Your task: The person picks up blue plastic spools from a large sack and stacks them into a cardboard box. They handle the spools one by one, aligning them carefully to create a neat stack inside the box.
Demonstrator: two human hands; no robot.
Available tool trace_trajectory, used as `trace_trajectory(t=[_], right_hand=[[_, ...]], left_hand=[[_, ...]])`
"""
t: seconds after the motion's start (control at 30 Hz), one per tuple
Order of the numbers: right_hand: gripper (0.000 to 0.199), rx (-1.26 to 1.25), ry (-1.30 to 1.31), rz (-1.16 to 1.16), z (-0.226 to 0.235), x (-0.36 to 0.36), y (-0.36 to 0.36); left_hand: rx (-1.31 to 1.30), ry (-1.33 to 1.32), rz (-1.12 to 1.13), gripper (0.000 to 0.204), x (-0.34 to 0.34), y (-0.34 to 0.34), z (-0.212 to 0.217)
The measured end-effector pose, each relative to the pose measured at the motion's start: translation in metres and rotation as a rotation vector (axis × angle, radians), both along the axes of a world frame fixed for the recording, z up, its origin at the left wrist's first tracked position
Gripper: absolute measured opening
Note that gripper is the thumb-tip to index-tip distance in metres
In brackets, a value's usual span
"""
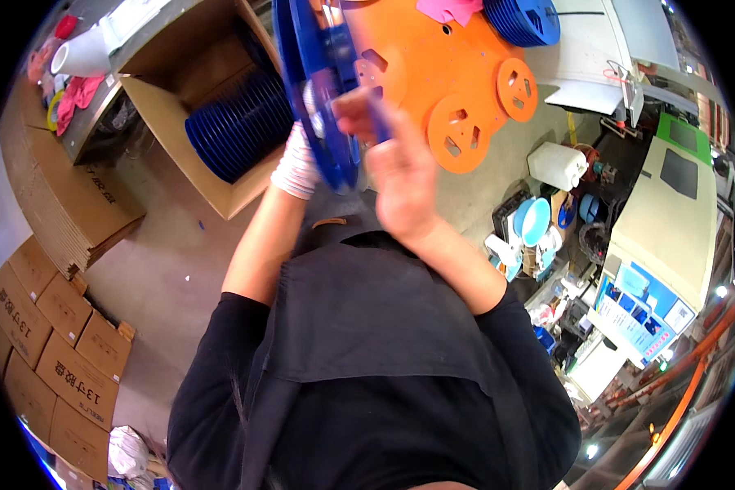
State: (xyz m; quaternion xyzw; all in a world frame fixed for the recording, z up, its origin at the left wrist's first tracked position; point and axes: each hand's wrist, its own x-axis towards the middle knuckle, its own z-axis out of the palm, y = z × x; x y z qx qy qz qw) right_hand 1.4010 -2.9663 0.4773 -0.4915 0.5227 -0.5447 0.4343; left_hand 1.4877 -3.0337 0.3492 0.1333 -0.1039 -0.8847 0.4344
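A blue plastic reel stands on edge in front of me at the top of the view. My left hand, in a white glove, grips it from its left side, with the fingers partly hidden behind the blue disc. My right hand is bare and smeared by motion. Its fingertips are at the right side of the reel, beside a narrow blue part, and whether they grip anything is unclear. An open cardboard box to the left holds a row of several blue discs.
Beyond the reel is an orange table with round orange discs. A stack of blue reels sits at its far right. Stacked cartons stand at lower left. A light blue basin and a beige machine are on the right.
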Motion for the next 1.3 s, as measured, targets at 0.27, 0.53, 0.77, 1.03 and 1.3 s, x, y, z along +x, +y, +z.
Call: trace_trajectory(t=[0.27,0.53,0.77,1.03,1.3], right_hand=[[0.056,-0.316,0.600,0.402,0.011,-0.008,0.004],[0.036,0.072,0.010,-0.330,0.001,-0.118,0.031],[0.035,0.222,-0.219,-0.300,-0.027,-0.145,0.035],[0.036,0.410,-0.285,-0.287,-0.052,-0.146,0.014],[0.035,0.534,-0.360,-0.303,-0.076,-0.135,-0.017]], left_hand=[[-0.033,0.853,-0.153,0.068,-0.012,0.037,0.017],[0.208,0.599,-0.007,0.076,-0.004,0.049,-0.006],[0.159,0.617,0.044,0.073,0.001,0.051,-0.006],[0.181,0.610,0.007,0.076,0.010,0.037,-0.014],[0.388,0.499,0.081,0.082,0.037,-0.001,-0.037]])
